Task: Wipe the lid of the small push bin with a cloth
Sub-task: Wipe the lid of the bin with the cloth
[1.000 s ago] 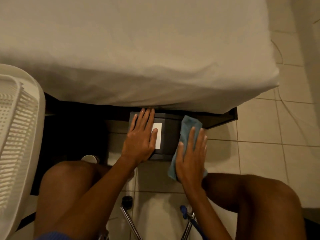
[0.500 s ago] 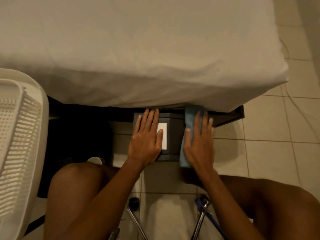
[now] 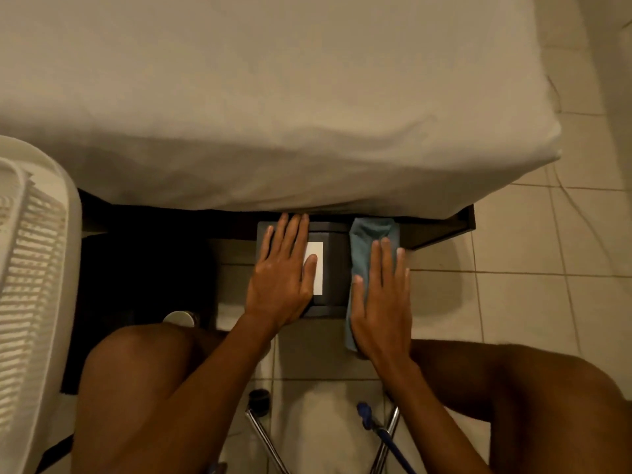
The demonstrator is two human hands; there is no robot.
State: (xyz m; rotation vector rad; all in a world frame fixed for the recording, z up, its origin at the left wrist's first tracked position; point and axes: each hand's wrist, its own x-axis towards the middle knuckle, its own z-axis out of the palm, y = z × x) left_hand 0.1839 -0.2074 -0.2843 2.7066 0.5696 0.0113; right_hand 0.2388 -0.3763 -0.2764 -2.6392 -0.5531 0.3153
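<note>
**Push bin lid: both hands flat, cloth on right side**

The small dark push bin (image 3: 337,265) stands on the tiled floor (image 3: 513,302), a little below frame centre, with its far edge tucked under the overhang of the white sheet-covered bed (image 3: 273,114) at 12 o'clock. A white rectangular label (image 3: 316,268) lies on the lid, partly covered at its 9 o'clock edge.

The left hand (image 3: 284,278) rests palm-down on the left half of the lid. Its fingers are extended and close together, pointing to 12 o'clock; the thumb lies across the label. It grips nothing.

The right hand (image 3: 381,295) lies flat and open on the blue cloth (image 3: 371,234), pressing it against the right side of the bin. The fingers are straight and slightly spread, not curled around the fabric. The cloth extends beyond the fingertips toward 12 o'clock and trails past the heel of the hand toward 6 o'clock, hanging beyond the near edge of the bin.

Both forearms enter from 6 o'clock, between the person's bare knees. Chrome legs (image 3: 263,436) of a seat, one with a black foot and one with a blue part, stand on the tiles at 6 o'clock. A white slatted plastic basket (image 3: 30,268) fills the 9 o'clock edge. A dark bed frame (image 3: 444,224) shows beneath the sheet at 2 o'clock.
</note>
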